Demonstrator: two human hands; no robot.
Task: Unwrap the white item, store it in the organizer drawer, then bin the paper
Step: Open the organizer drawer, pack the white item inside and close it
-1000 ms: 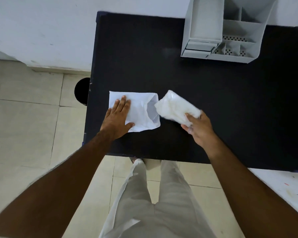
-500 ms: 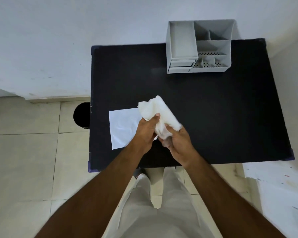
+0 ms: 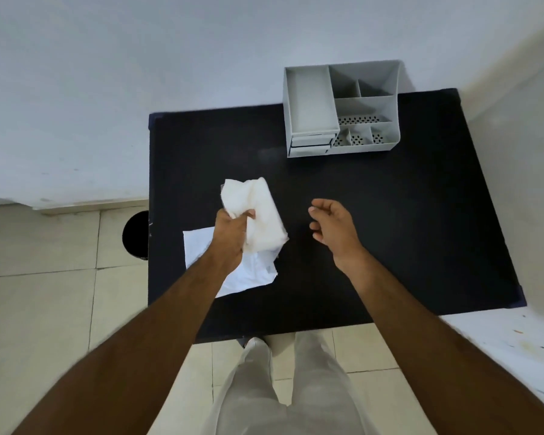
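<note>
My left hand grips a crumpled white item, held a little above the black table. Under it lies the flat white paper wrapper, partly hidden by my left forearm. My right hand hovers to the right of the item, fingers loosely curled and apart, holding nothing. The grey organizer stands at the table's far edge; its two small drawers at the front left look shut.
A dark round bin sits on the tiled floor just left of the table. A white wall runs behind and to the right. My legs stand at the table's near edge.
The white item passed from my right hand to both hands, and now only my left hand holds it. My right hand let go and moved right. The paper lies flat behind.
</note>
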